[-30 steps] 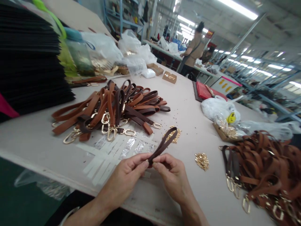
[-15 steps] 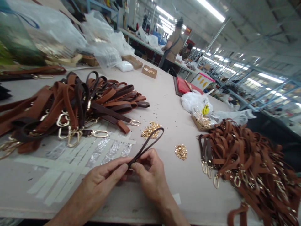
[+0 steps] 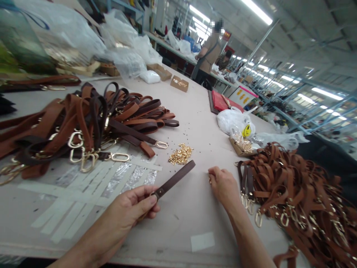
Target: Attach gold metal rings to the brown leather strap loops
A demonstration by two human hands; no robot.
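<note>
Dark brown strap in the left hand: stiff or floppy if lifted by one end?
Probably semi-stiff: the dark brown strap juts nearly straight from the left hand gripping one end. Likely light: narrow and pinched in the fingers. Should bend if pushed: the piled straps curve into loops.

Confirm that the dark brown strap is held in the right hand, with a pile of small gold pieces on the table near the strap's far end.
Wrong hand: the head view shows the dark brown strap in the left hand, not the right hand. The pile of small gold pieces is indeed on the table near its far end.
</note>
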